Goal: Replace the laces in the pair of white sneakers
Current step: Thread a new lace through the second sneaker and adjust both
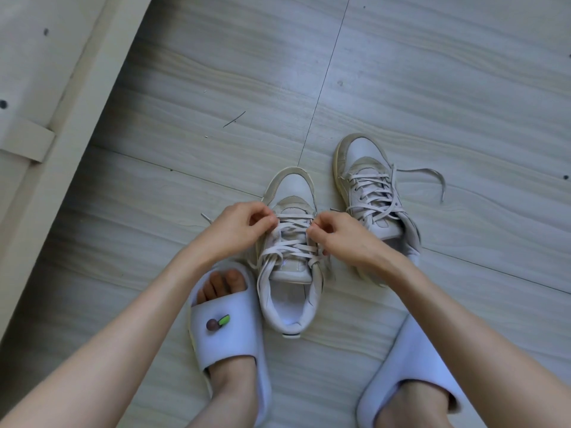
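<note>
Two worn white sneakers stand on the floor, toes pointing away from me. The near sneaker (292,273) is between my hands, its white lace (293,239) crossing loosely over the tongue. My left hand (239,230) pinches the lace at the left eyelets. My right hand (343,239) pinches the lace at the right eyelets. The far sneaker (367,180) stands to the right, laced loosely, with a loose lace end (432,177) trailing on the floor to its right.
My feet wear pale slides: the left slide (225,329) with two small charms beside the near sneaker, the right slide (411,366) at lower right. A pale wooden furniture frame (46,118) runs along the left. The floor (432,72) is grey wood-grain.
</note>
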### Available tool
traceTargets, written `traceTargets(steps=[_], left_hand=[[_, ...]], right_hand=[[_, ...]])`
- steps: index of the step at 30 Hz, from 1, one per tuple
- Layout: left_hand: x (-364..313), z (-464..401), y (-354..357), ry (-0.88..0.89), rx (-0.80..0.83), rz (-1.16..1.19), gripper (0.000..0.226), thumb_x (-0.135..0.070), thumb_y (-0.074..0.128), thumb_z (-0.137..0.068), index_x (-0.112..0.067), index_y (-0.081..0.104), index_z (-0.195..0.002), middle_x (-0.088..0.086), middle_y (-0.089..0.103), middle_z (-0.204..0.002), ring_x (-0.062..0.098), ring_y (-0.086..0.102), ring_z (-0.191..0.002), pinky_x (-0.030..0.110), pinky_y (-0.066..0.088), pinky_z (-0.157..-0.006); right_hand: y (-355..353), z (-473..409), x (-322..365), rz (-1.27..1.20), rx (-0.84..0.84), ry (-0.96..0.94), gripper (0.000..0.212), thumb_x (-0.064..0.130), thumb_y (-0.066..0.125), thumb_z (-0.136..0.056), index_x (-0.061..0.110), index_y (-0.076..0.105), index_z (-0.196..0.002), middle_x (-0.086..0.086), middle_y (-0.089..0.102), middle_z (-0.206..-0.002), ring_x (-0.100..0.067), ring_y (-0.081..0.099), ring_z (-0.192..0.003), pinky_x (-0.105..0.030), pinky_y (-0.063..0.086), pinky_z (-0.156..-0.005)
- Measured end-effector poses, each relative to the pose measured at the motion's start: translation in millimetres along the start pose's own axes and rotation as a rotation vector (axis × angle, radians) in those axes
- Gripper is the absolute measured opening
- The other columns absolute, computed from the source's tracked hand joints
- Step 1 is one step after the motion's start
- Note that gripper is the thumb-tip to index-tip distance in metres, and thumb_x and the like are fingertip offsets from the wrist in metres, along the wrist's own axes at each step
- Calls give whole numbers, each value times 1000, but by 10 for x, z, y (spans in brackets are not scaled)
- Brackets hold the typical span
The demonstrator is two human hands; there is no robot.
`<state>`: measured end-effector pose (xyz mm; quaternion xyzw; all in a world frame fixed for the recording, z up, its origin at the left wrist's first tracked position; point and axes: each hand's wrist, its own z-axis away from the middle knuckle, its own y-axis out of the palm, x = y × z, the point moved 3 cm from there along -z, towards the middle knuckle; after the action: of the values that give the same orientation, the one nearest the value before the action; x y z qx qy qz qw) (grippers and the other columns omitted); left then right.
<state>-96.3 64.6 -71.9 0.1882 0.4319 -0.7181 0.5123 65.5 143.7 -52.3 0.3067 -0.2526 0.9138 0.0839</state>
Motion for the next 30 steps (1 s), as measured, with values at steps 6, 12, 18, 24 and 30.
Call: traceTargets(steps=[6, 12, 18, 24, 30], left_hand=[[18, 47, 124, 34, -232, -79, 4, -10, 67, -81, -13, 69, -80, -6, 64, -73, 9, 56, -66, 12, 38, -64], [23, 90, 210, 197, -245, -234, 6, -6, 58, -87, -3, 64, -89, 11, 58, -89, 24, 54, -83, 20, 33, -74], [10, 29, 215, 279, -117, -334, 5, -8, 45, -94, -6, 49, -92, 7, 47, -89, 31, 50, -83, 33, 36, -72], [-27, 52, 166, 353, -124, -323, 9, -6, 47, -92, -13, 42, -89, -1, 44, -84, 10, 37, -71, 23, 25, -62], [118, 99, 128, 335, -199, -174, 14, -10, 57, -84, -5, 59, -97, -2, 53, -89, 3, 47, -79, 4, 34, -75]], right_hand=[[71, -32, -49, -2, -250, 24, 8, 14, 57, -89, 17, 58, -82, 8, 55, -70, -17, 53, -78, -27, 39, -74], [131, -33, -34, 75, -296, -52, 11, 14, 53, -90, 15, 52, -80, -2, 54, -86, -18, 48, -84, -24, 28, -69], [149, -56, -18, 235, -203, -139, 9, 16, 39, -97, 14, 39, -88, -5, 44, -92, -27, 48, -96, -24, 24, -68], [102, -28, 69, 213, -236, -149, 7, 20, 38, -97, 14, 40, -93, -11, 55, -99, -29, 52, -94, -30, 29, -69], [32, 0, 6, 49, -265, -95, 11, 16, 56, -90, 9, 60, -98, -5, 64, -94, -20, 57, -90, -23, 37, -75]])
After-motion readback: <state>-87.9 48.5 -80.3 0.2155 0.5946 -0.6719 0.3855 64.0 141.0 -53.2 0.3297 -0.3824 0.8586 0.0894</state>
